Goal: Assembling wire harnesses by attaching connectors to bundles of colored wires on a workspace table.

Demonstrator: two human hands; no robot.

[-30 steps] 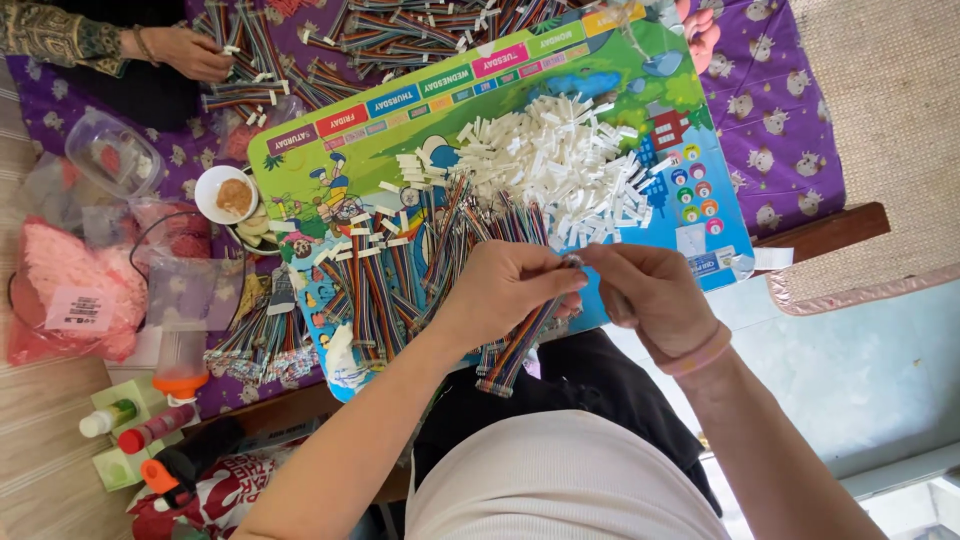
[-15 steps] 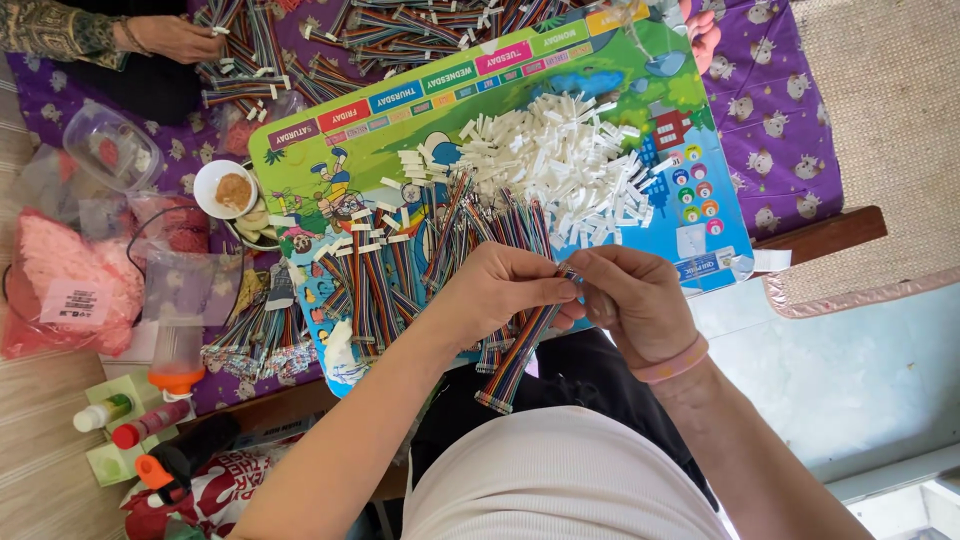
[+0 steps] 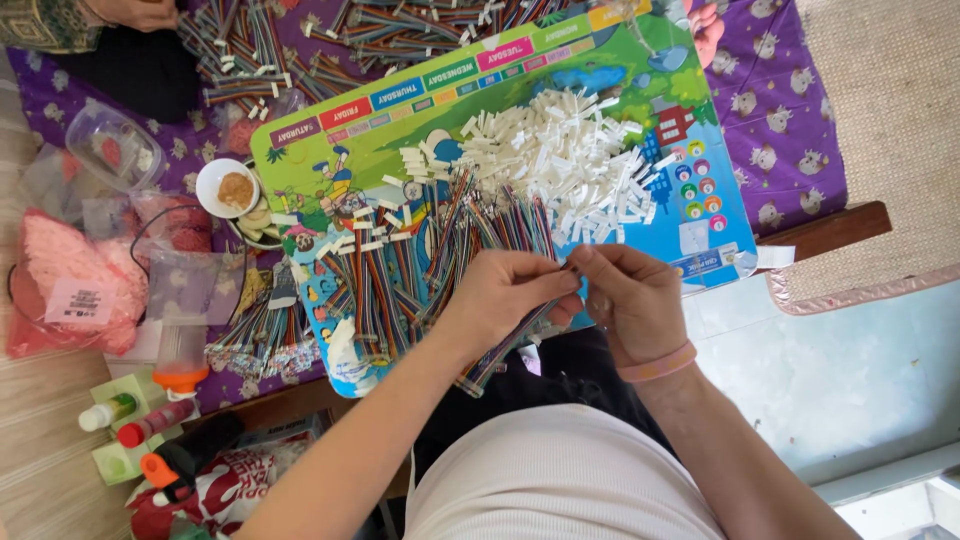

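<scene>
Presently, a multicoloured ribbon cable (image 3: pixel 505 345) is pinched at its upper end between the fingertips of the left hand (image 3: pixel 505 290) and the right hand (image 3: pixel 630 295), both closed on it. It hangs over the near edge of the colourful board (image 3: pixel 330 130), beside the pile of white connectors (image 3: pixel 560 160).

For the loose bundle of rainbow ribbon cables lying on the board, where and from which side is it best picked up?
Probably at mid-length, from above. The ribbon cables lie flat on the colourful board, strands running roughly toward the person, with white ends at the far side beside the pile of white connectors. A pinch across the flat band, as the left hand and right hand do, avoids those ends.
</scene>
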